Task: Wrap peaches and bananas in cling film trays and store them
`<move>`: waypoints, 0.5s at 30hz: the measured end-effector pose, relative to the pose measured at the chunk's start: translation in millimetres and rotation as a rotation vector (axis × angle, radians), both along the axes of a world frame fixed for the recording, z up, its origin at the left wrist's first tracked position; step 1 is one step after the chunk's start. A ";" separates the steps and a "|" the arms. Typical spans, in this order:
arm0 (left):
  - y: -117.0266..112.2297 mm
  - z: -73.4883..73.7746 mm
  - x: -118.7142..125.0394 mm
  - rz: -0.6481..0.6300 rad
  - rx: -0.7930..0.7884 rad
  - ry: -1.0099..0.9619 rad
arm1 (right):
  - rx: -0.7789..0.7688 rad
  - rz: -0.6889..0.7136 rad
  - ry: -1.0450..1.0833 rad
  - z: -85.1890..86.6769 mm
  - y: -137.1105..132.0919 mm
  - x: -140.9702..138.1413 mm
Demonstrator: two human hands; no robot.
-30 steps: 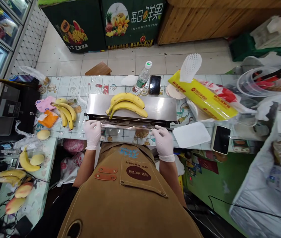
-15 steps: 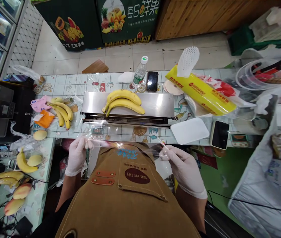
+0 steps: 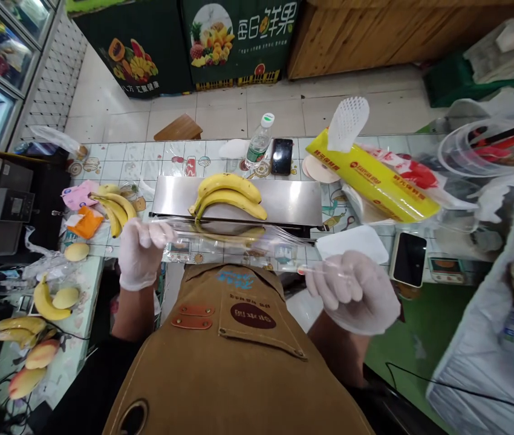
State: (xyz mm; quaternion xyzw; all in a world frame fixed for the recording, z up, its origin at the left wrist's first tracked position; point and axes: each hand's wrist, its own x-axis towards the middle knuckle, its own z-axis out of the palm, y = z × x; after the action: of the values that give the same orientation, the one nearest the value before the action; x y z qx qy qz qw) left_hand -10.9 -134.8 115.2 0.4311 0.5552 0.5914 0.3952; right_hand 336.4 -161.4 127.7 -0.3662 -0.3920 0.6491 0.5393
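A clear sheet of plastic wrap stretches between my two gloved hands, in front of a metal wrap dispenser. My left hand is closed on the sheet's left side. My right hand has its fingers curled on the right side of the sheet, low by the table's front edge. Two yellow bananas lie joined on the dispenser's steel top, just beyond the film. The dispenser's front slot is partly hidden behind the film.
A water bottle and a dark phone stand behind the dispenser. On the right are a white foam tray, a yellow packet and another phone. More bananas and an orange wrapper lie left.
Both hands have risen slightly, and the film between them is now drawn up and forward, close to the dispenser's front. My right hand has turned over, knuckles facing up.
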 end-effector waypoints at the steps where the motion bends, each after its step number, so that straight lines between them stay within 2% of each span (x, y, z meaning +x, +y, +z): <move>1: 14.3 -1.4 0.9 0.011 0.010 0.018 | 0.014 -0.017 -0.001 -0.9 13.7 -3.7; 6: 79.3 -12.2 6.1 -0.011 0.065 0.013 | 0.085 -0.197 -0.053 -13.0 83.8 -18.3; 11: 131.8 -31.8 16.1 -0.070 0.113 0.050 | 0.221 -0.215 -0.206 -32.7 148.1 -26.0; 15: 157.1 -53.2 28.0 -0.137 0.122 0.158 | 0.288 -0.222 -0.367 -49.0 186.5 -34.4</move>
State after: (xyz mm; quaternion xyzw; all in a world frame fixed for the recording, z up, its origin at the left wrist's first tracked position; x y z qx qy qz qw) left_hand 17.1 22.3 62.0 0.5364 0.5170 0.5598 0.3628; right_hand 302.0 25.2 78.7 -0.4379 -0.5291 0.4462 0.5737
